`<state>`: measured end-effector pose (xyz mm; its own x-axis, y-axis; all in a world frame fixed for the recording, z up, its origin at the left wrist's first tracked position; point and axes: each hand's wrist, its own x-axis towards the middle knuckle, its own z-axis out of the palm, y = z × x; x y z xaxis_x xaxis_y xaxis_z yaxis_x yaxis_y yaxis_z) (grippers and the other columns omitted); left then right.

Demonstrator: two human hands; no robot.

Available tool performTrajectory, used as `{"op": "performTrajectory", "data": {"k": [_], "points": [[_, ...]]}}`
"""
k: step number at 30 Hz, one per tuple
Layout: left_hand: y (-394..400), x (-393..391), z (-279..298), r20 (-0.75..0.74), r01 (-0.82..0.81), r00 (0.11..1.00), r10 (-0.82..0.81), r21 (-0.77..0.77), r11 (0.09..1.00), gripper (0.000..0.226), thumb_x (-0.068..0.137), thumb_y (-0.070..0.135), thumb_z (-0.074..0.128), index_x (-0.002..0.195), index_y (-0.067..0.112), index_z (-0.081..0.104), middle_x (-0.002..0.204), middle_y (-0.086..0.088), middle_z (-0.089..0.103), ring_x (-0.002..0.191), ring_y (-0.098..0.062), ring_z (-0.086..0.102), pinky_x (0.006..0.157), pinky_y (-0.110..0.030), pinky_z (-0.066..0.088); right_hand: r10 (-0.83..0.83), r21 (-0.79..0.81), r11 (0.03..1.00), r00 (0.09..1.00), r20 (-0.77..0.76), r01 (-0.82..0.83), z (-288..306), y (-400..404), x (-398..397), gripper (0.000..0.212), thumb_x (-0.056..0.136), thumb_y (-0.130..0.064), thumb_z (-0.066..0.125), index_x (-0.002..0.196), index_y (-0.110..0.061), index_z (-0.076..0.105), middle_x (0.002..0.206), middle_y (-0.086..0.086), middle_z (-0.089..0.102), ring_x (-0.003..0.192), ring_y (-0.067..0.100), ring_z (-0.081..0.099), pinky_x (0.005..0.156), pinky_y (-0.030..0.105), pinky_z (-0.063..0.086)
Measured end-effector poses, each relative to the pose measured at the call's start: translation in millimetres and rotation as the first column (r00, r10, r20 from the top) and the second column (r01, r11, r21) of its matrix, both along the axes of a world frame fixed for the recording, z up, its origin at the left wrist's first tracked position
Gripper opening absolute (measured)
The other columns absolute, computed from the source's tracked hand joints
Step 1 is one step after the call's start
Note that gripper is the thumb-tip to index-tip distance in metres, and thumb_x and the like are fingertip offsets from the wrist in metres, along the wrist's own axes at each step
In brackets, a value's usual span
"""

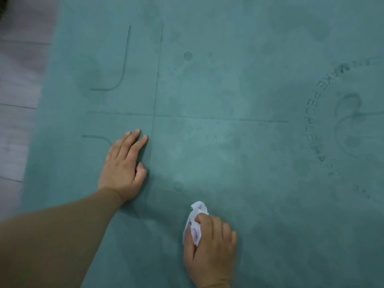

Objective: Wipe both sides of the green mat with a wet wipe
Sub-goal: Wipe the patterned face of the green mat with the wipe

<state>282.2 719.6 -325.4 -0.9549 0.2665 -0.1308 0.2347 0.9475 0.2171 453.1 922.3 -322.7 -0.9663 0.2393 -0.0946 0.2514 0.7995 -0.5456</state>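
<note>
Nearby, pale floor (pixel 18 80) beside mat (pixel 228 90).

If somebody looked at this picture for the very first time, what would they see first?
Probably the big green mat that fills nearly the whole picture, with thin lines and a ring of letters at its right side. Next, the two hands near the bottom: the left hand lies flat on the mat, and the right hand holds a crumpled white wipe against it. A strip of pale floor shows at the left edge.

One head-worn view looks steeply down, close over the green mat (pixel 228 90), which fills the frame; floor (pixel 18 80) edges its left side.
</note>
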Motion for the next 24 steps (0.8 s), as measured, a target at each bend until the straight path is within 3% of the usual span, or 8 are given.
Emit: {"op": "performTrajectory", "data": {"k": [6, 10, 12, 15, 18, 20, 24], "points": [[2.0, -2.0, 2.5, 0.013, 0.019, 1.0, -0.019, -0.005, 1.0, 0.068, 0.082, 0.028, 0.038, 0.148, 0.012, 0.042, 0.158, -0.008, 0.034, 0.146, -0.029, 0.028, 0.121, -0.047, 0.019, -0.088, -0.083, 0.993, 0.995, -0.055, 0.083, 5.8, 3.7, -8.5, 0.012, 0.087, -0.039, 0.043, 0.086, -0.029, 0.05, 0.077, -0.006, 0.053, 0.072, 0.023, 0.046, 0.065, 0.033, 0.027], [-0.5, -2.7, 0.6, -0.019, 0.045, 0.999, -0.045, 0.007, 0.999, 0.067, 0.082, 0.028, 0.038, 0.147, 0.01, 0.043, 0.156, -0.011, 0.036, 0.145, -0.03, 0.029, 0.12, -0.047, 0.019, -0.387, -0.307, 0.893, 0.91, -0.149, 0.33, 29.4, 0.4, -86.7, 0.026, 0.097, -0.027, 0.035, 0.079, -0.017, 0.051, 0.074, 0.0, 0.049, 0.066, 0.021, 0.046, 0.06, 0.032, 0.033], [-1.5, -3.2, -0.2, -0.026, 0.051, 0.998, -0.05, 0.006, 0.999, 0.067, 0.082, 0.028, 0.038, 0.147, 0.01, 0.043, 0.155, -0.011, 0.037, 0.144, -0.03, 0.03, 0.121, -0.046, 0.018, -0.469, -0.332, 0.857, 0.864, -0.181, 0.395, 31.0, -5.9, -143.0, 0.028, 0.096, -0.028, 0.036, 0.08, -0.012, 0.053, 0.077, 0.002, 0.051, 0.069, 0.019, 0.045, 0.06, 0.03, 0.032], [-1.6, -3.4, -0.7, -0.019, 0.052, 0.998, -0.052, -0.003, 0.999, 0.068, 0.081, 0.028, 0.039, 0.147, 0.011, 0.043, 0.155, -0.011, 0.037, 0.144, -0.03, 0.03, 0.121, -0.045, 0.017, -0.276, -0.212, 0.95, 0.937, -0.216, 0.231, 15.2, -24.2, -207.6, 0.027, 0.093, -0.027, 0.039, 0.081, -0.009, 0.056, 0.084, 0.009, 0.055, 0.076, 0.027, 0.049, 0.064, 0.036, 0.04], [-3.2, -5.0, -1.0, -0.015, 0.064, 0.998, -0.064, -0.015, 0.998, 0.069, 0.08, 0.028, 0.04, 0.147, 0.011, 0.041, 0.155, -0.011, 0.037, 0.144, -0.029, 0.029, 0.12, -0.044, 0.017, -0.061, -0.083, 0.995, 0.984, -0.167, 0.048, -3.6, -50.2, -222.9, 0.007, 0.08, -0.014, 0.061, 0.082, -0.008, 0.06, 0.088, 0.011, 0.055, 0.079, 0.031, 0.053, 0.064, 0.037, 0.046], [-3.3, -5.7, -0.3, -0.019, 0.07, 0.997, -0.07, -0.021, 0.997, 0.069, 0.079, 0.028, 0.04, 0.146, 0.011, 0.042, 0.154, -0.012, 0.038, 0.144, -0.029, 0.03, 0.121, -0.042, 0.015, 0.011, -0.115, 0.993, 0.984, -0.179, -0.033, -9.9, -61.1, -216.1, 0.02, 0.071, -0.005, 0.071, 0.088, -0.006, 0.062, 0.09, 0.011, 0.057, 0.079, 0.031, 0.055, 0.066, 0.037, 0.045], [-0.5, -5.4, 1.5, -0.012, 0.064, 0.998, -0.064, -0.026, 0.998, 0.068, 0.079, 0.028, 0.04, 0.145, 0.011, 0.042, 0.154, -0.012, 0.039, 0.143, -0.028, 0.029, 0.121, -0.04, 0.014, 0.29, -0.107, 0.937, 0.911, -0.294, -0.333, -11.2, -22.2, -205.7, 0.02, 0.076, -0.014, 0.053, 0.087, -0.003, 0.066, 0.087, 0.016, 0.061, 0.077, 0.035, 0.059, 0.066, 0.04, 0.052]]}}
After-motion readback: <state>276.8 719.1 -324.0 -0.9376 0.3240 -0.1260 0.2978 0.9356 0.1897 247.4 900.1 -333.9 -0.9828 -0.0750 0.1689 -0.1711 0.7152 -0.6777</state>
